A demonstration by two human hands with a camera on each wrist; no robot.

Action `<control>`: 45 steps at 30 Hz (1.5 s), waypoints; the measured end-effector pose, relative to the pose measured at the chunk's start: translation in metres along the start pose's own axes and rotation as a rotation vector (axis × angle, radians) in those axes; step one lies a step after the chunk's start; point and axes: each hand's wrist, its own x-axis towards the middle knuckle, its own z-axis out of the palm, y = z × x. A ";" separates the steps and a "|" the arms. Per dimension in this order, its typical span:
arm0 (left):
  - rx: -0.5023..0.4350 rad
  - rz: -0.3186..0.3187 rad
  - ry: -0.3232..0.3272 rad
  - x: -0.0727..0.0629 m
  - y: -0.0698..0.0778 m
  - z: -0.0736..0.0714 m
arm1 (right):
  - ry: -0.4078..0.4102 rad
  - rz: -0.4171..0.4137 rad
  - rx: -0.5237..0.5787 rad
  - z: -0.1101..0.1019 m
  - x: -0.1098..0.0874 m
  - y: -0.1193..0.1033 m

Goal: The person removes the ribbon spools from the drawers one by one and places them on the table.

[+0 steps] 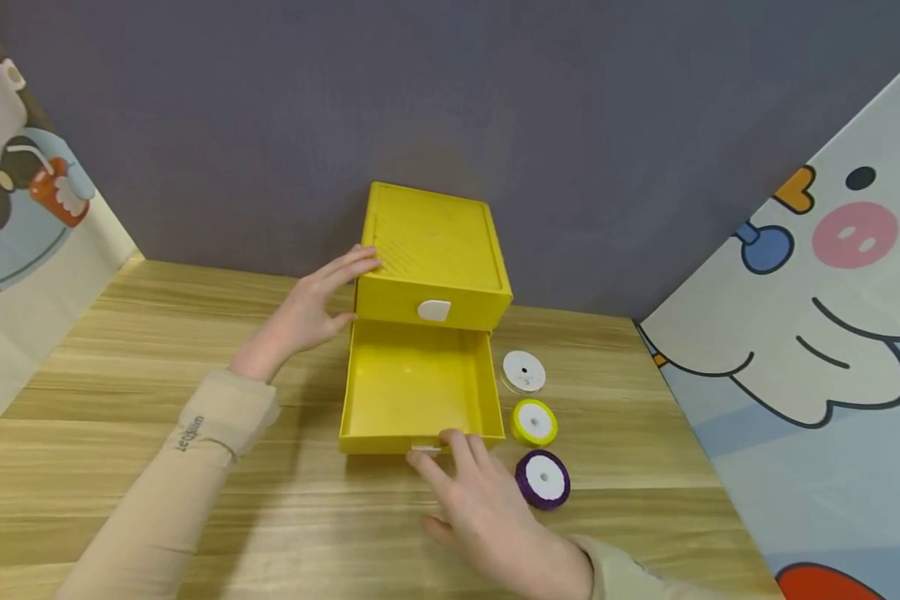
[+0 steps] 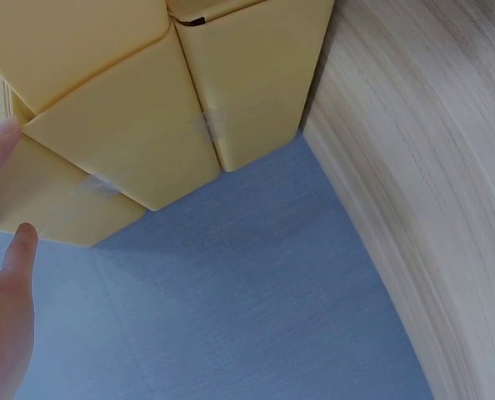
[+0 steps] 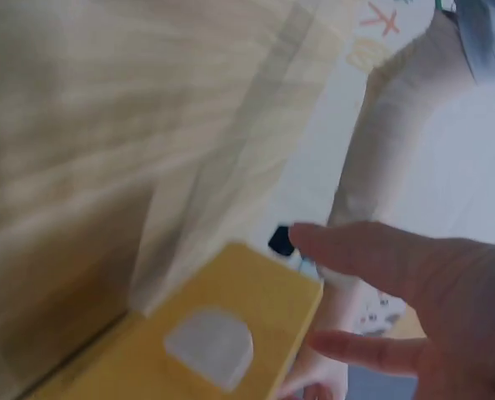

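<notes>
A yellow drawer box [image 1: 438,237] with a white knob stands against the wall, its lower drawer [image 1: 412,383] pulled out and bare inside. My left hand [image 1: 307,308] rests on the box's upper left edge, fingers on top and thumb by the side. In the left wrist view, that hand [image 2: 6,308] touches the stacked yellow box [image 2: 122,125]. My right hand [image 1: 487,508] is at the drawer's front edge, fingertips by its white handle [image 1: 425,449]. The right wrist view shows the right hand [image 3: 447,300] with thumb and fingers spread beside the yellow drawer front [image 3: 264,292].
Right of the drawer lie three ribbon spools: a white spool [image 1: 524,372], a yellow spool [image 1: 534,422] and a purple spool [image 1: 543,480]. All are on the wooden table [image 1: 630,467]. A grey wall [image 1: 607,167] rises behind, and cartoon-printed panels [image 1: 832,333] flank both sides.
</notes>
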 end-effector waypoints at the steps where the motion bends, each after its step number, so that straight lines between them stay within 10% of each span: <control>1: 0.000 -0.004 -0.002 0.000 0.000 0.000 | 0.015 -0.014 -0.012 0.004 0.000 -0.003; 18: -0.019 0.003 -0.006 0.001 0.000 0.001 | 0.520 -0.153 -0.348 0.064 0.011 -0.003; 32: -0.015 0.007 -0.001 0.000 0.000 0.001 | 0.634 -0.210 -0.415 0.066 0.027 0.006; 45: -0.019 0.001 -0.006 -0.002 -0.001 0.000 | 0.561 -0.212 -0.533 0.080 0.060 0.033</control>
